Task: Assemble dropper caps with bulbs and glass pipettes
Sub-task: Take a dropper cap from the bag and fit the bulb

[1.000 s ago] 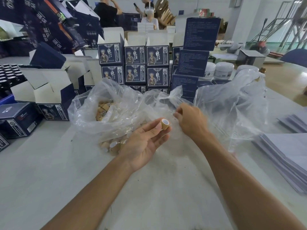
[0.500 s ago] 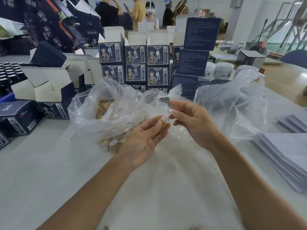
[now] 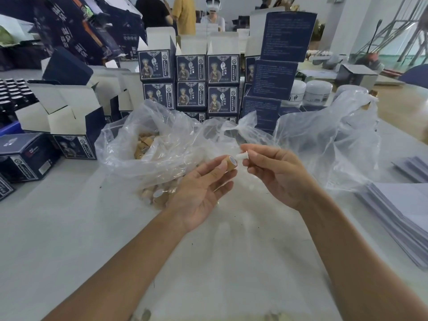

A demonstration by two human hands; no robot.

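Left hand (image 3: 203, 193) pinches cap (image 3: 230, 161); bag (image 3: 143, 144) holds caps.

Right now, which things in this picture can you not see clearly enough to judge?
Head view only:
- White bulb: right hand fingers cover its far end.
- Tan cap: its inside is too small to see.
- Right plastic bag: wrinkled film blurs its contents.
- Paper stack: cut off by the right edge.
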